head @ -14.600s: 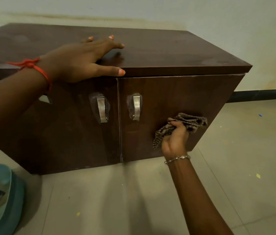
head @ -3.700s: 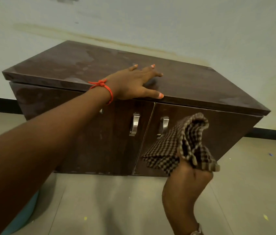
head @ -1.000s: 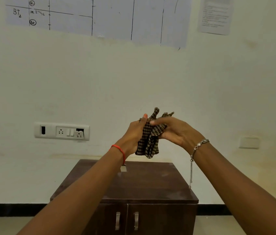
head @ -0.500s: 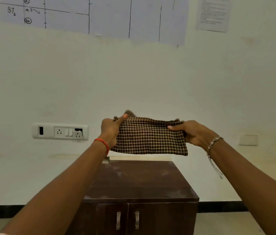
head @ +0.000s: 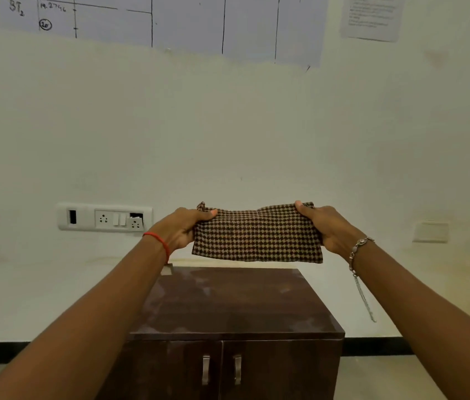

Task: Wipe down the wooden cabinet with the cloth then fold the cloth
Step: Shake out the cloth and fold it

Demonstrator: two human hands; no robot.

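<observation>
A brown checked cloth (head: 256, 233) hangs stretched out as a flat rectangle in the air in front of the wall. My left hand (head: 181, 229) grips its left end, thumb on the near side. At the other end my right hand (head: 324, 226) grips the right edge the same way. Below the cloth stands the dark wooden cabinet (head: 228, 310), its top showing pale smears and its two doors shut with metal handles (head: 206, 369). The cloth does not touch the cabinet.
The pale wall behind carries a white socket and switch panel (head: 104, 217) at the left and a small plate (head: 430, 232) at the right. Paper charts (head: 187, 21) hang higher up. A dark skirting strip (head: 372, 346) runs along the floor.
A second ago both hands held the cloth bunched together. They then drew apart and spread it flat; since half a second ago it has stayed stretched and nearly still.
</observation>
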